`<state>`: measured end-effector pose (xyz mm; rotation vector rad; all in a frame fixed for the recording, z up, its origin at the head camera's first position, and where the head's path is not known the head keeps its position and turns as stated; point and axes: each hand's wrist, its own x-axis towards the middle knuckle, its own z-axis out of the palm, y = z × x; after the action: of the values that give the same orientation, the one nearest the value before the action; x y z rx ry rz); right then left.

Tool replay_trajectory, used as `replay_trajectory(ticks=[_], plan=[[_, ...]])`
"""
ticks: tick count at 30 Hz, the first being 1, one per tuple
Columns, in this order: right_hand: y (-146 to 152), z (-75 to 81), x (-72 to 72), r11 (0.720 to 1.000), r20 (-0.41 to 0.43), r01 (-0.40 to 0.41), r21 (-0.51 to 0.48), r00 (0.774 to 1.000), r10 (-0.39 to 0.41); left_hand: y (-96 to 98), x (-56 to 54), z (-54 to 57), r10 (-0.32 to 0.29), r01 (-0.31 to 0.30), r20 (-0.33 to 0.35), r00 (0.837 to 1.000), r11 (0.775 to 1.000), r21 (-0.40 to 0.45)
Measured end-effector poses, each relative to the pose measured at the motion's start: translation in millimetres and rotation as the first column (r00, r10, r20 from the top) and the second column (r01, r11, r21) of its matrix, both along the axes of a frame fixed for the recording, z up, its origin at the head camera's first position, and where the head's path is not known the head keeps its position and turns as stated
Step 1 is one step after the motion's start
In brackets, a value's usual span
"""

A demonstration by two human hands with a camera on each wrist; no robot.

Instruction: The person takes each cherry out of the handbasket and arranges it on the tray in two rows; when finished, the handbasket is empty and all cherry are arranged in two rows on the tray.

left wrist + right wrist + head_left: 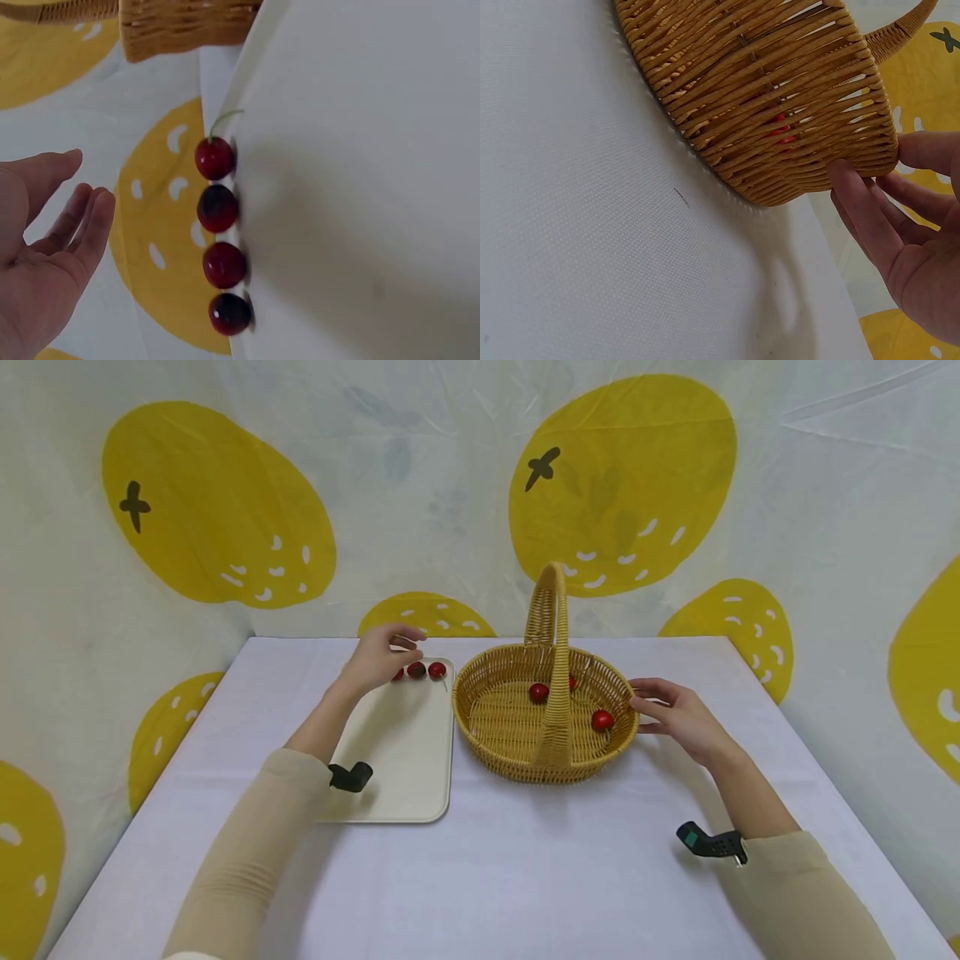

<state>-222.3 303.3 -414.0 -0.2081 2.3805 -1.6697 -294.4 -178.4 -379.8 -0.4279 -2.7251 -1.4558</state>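
My left hand [377,658] hovers over the far end of a cream tray [397,760], fingers loosely spread and nothing between them. Along the tray's far edge, several dark red cherries lie in a row; the end cherry [214,158] has a green stem. In the left wrist view the left hand [49,247] is apart from the row. My right hand [678,718] holds the right end of a wicker basket [495,758], thumb at the rim and fingers against the outer wall. Inside the basket lie red cherries, one [602,720] near the right end and another [537,692] left of the handle.
The basket's tall arched handle [557,610] rises over its middle. Basket and tray stand side by side on a white-covered table [525,877]. Behind hangs a white cloth [420,485] with large yellow fruit prints.
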Motion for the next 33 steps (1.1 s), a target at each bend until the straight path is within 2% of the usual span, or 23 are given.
replay_trajectory(ticks=[7, 12, 22, 28, 33], plan=[[0.4, -1.4, -0.9, 1.000, -0.002, -0.008, -0.012, 1.000, 0.007, 30.3, 7.1, 7.1, -0.096, 0.097, -0.019, 0.995, 0.995, 0.023], [-0.2, -0.5, -0.4, 1.000, 0.001, -0.001, -0.007, 1.000, 0.001, 53.0, 7.1, 6.9, -0.155, 0.156, -0.043, 0.987, 0.987, 0.028], [-0.2, 0.5, 0.1, 1.000, 0.006, -0.005, -0.001, 1.000, 0.005, 98.3, 6.5, 1.2, -0.272, 0.270, -0.107, 0.956, 0.962, -0.037], [0.3, 0.4, -0.5, 1.000, 0.001, -0.003, 0.011, 1.000, 0.003, 120.0, 7.3, 0.9, -0.300, 0.294, -0.061, 0.952, 0.952, -0.087], [0.4, 0.7, -0.9, 1.000, 0.006, -0.005, 0.009, 1.000, 0.005, 132.8, 4.3, -5.4, -0.310, 0.307, 0.000, 0.951, 0.942, -0.137]])
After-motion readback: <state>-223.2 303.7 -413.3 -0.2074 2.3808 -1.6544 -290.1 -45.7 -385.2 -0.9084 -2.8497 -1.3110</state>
